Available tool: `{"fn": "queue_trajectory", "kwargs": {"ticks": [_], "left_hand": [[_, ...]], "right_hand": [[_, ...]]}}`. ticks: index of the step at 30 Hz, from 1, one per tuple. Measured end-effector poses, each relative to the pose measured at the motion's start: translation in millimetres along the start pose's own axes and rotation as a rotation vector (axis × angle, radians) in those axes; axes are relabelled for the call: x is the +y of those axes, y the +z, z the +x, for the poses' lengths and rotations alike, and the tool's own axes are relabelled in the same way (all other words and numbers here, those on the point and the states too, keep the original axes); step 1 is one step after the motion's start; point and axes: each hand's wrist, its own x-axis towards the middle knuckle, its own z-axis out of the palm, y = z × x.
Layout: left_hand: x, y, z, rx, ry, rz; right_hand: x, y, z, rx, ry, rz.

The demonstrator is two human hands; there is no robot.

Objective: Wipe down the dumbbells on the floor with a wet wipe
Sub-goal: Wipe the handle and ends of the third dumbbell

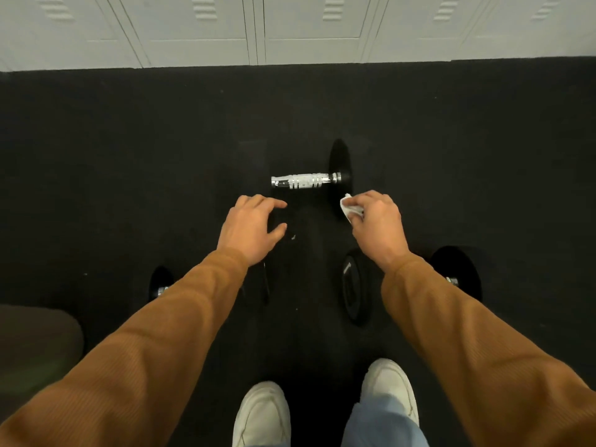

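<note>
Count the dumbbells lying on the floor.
3. The far dumbbell lies ahead, chrome handle bare; the left dumbbell under the left sleeve; the right dumbbell under the right sleeve. Sleeves hide those handles.

A chrome-handled dumbbell with black round plates (303, 181) lies on the black rubber floor (129, 156). Nearer than it lie a second dumbbell (161, 282) leftward, a third dumbbell (354, 287) rightward, and white shoes (263, 414) nearest.

White lockers (309, 27); white shoes (262, 414); black floor (129, 156).
</note>
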Motion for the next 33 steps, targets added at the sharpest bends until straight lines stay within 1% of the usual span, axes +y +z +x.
{"fn": "queue_trajectory", "kwargs": {"ticks": [4, 9, 14, 21, 24, 29, 33], "left_hand": [[-10.7, -0.8, 14.1, 0.113, -0.003, 0.015], [-11.4, 1.7, 33.8, 0.216, -0.022, 0.071], [-8.7, -6.1, 54.7, 0.184, -0.008, 0.127], [-21.3, -7.0, 76.5, 0.119, 0.006, 0.163], [-27.0, -3.3, 86.1, 0.151, -0.037, 0.142], [-35.8, 13.5, 92.7, 0.229, -0.099, 0.039], [-36.7, 19.5, 91.3, 0.257, -0.102, 0.008]], "right_hand": [[-22.2, 14.3, 27.4, -0.05, -0.019, 0.005], [-28.9, 31.4, 51.0, -0.101, -0.029, -0.006], [-35.0, 41.4, 70.2, -0.167, -0.069, -0.059], [-52.1, 55.3, 109.3, -0.152, -0.123, -0.067], [-58.8, 59.9, 127.9, -0.165, -0.13, -0.093], [-59.8, 78.8, 144.1, -0.193, -0.064, -0.071], [-57.4, 92.0, 149.2, -0.227, -0.03, -0.079]]}}
